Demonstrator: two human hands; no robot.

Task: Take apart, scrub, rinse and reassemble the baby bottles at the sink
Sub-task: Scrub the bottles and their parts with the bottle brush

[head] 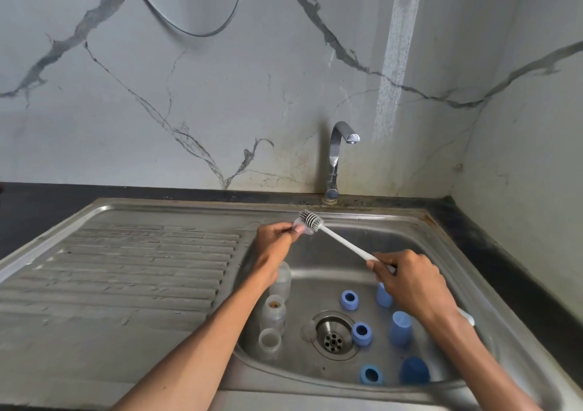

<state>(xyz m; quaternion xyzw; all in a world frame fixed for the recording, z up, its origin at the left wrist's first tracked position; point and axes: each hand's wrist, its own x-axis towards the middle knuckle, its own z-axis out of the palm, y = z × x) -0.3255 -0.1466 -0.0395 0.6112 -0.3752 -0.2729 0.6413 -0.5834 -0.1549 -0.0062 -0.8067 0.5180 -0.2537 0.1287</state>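
head view: the left hand [273, 242] pinches a clear teat [302, 227] and the right hand [410, 279] grips the handle of a brush [342, 240], whose bristles press against the teat just beyond the left fingertips. this looks like the scrub step, on a small part. below the left wrist three clear bottles [273, 311] stand in the sink [419, 221]; below the right hand lie blue rings [349, 300] and caps [400, 328] around the drain [333, 335]. next, i judge, the teat wants rinsing under the tap [339, 155], which is not running and stands beyond both hands. room is open above the basin; the sink rim and corner wall close in right of the right hand, while the ribbed drainer [126, 271] left of the left hand offers space.
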